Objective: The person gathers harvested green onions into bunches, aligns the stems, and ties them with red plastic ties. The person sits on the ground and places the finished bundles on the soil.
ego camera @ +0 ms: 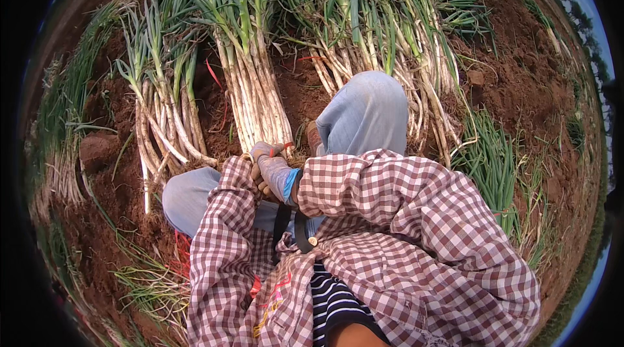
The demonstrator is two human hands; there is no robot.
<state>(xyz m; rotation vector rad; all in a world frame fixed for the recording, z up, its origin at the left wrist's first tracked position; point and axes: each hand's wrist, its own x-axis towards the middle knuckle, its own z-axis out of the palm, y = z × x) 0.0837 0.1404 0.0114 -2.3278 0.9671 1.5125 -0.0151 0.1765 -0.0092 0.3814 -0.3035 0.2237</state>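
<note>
Both my hands wear dirty work gloves and meet at the root end of a bundle of long white-stemmed green onions (258, 98), which lies on the soil with its leaves pointing away. My right hand (274, 171), in a grey-blue glove with a blue cuff, crosses over my left hand and has a red tie (282, 148) at its fingers. My left hand (257, 182) is mostly hidden beneath it; the details of its grip cannot be made out. Between my knees, the bundle's lower end touches the gloves.
Loose green onions (163, 117) lie to the left, and a wide pile (385, 30) stretches across the upper right. More green onions (492, 166) are at the right. Red ties (181, 254) lie by my left hip. A clod of earth (99, 151) sits on the reddish soil.
</note>
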